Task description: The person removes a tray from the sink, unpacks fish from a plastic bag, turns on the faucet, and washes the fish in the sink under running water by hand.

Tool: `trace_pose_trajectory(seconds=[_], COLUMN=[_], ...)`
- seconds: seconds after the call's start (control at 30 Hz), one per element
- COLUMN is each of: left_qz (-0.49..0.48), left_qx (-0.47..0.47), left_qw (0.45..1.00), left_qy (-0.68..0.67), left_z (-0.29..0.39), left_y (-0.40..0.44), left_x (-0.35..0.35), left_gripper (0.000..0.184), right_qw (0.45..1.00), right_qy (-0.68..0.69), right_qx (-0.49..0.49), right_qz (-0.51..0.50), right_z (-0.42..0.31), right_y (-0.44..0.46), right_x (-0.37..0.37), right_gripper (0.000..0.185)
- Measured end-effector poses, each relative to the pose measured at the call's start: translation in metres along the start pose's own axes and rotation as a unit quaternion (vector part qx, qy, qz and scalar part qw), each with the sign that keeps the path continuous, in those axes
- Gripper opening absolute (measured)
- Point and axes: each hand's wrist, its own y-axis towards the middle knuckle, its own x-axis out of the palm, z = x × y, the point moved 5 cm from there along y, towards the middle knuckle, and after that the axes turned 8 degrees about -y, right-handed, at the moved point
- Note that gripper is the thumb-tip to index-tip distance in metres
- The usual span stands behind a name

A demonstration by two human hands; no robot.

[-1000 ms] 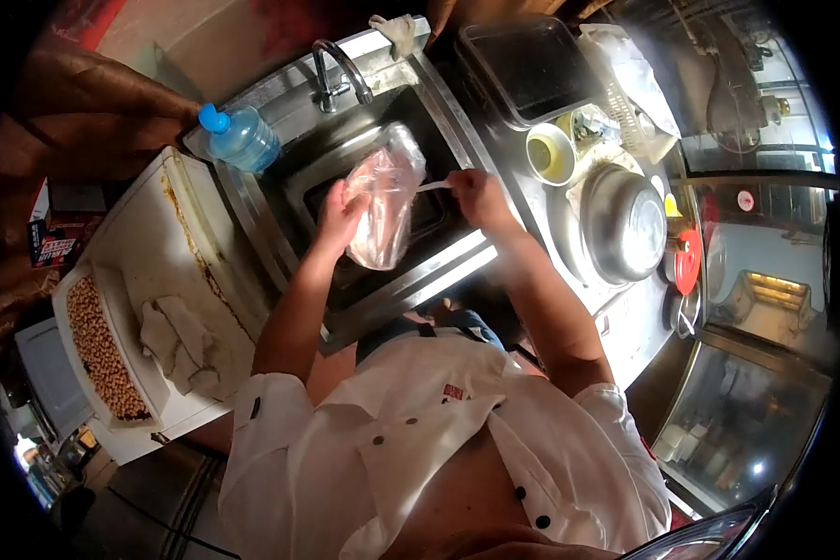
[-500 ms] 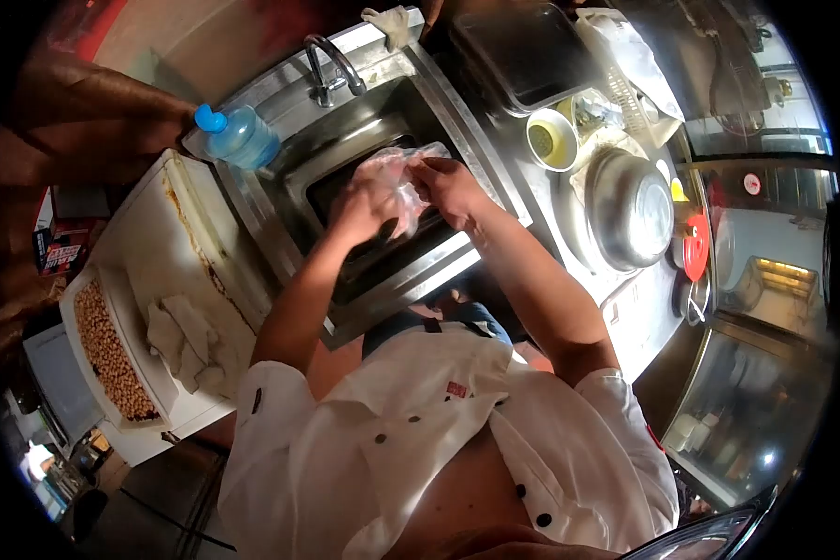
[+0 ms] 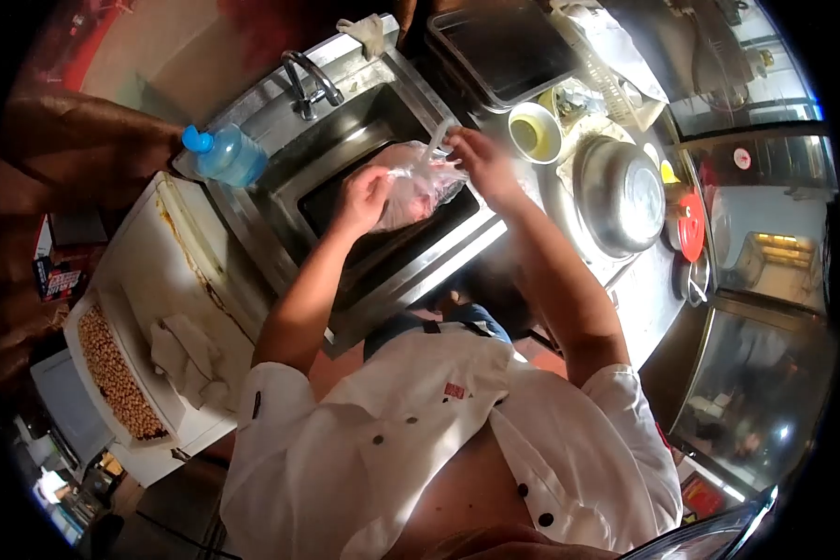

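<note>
A clear plastic bag (image 3: 409, 203) with something pinkish inside, perhaps raw meat, hangs over the sink basin (image 3: 294, 177). My left hand (image 3: 362, 199) pinches the bag's near-left side, fingers closed. At the upper right, my right hand (image 3: 481, 161) grips a stretched, whitish strip of the same bag, drawing it upward from the pink contents. The right hand is slightly blurred. Above the basin, the chrome faucet (image 3: 310, 86) stands beyond both hands.
Left of the basin stands a bottle of blue liquid (image 3: 231, 157). A cloth (image 3: 189, 359) and a tub of peanut-like pieces (image 3: 117, 373) lie nearer. To the right are a pale bowl (image 3: 535, 133), an upturned metal basin (image 3: 625, 196) and a dark tray (image 3: 504, 47).
My hands have moved apart. The right hand has gone up and right, pulling a strip of the bag taut, and the bag has spread open between them.
</note>
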Motion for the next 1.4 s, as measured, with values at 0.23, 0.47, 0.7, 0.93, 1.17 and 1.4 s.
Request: trace_pose_trajectory(seconds=[0.23, 0.47, 0.7, 0.93, 1.17, 1.4], left_qz=[-0.042, 0.13, 0.275, 0.197, 0.2, 0.077], left_qx=[-0.081, -0.124, -0.152, -0.175, -0.386, -0.452], left_qw=[0.989, 0.969, 0.944, 0.962, 0.854, 0.749], left_qy=[-0.114, -0.168, 0.104, 0.065, -0.287, -0.478], left_z=[0.035, 0.059, -0.031, -0.085, -0.001, -0.004], left_y=[-0.006, -0.026, -0.066, -0.104, -0.114, -0.115], left_x=[-0.005, -0.061, -0.139, -0.054, 0.036, 0.051], left_gripper=[0.024, 0.021, 0.022, 0.031, 0.05, 0.046], right_qw=[0.902, 0.972, 0.976, 0.936, 0.961, 0.988], right_qy=[-0.379, -0.191, -0.188, -0.308, -0.209, -0.09], right_qx=[-0.204, 0.021, -0.055, -0.138, -0.103, 0.125], right_qz=[0.043, 0.137, -0.096, -0.099, -0.15, -0.027], right_z=[0.12, 0.174, 0.064, 0.018, 0.006, 0.003], right_y=[-0.005, 0.024, -0.011, 0.008, 0.01, 0.007], right_x=[0.056, 0.031, 0.049, 0.086, 0.082, 0.077], right_gripper=[0.054, 0.031, 0.027, 0.027, 0.04, 0.046])
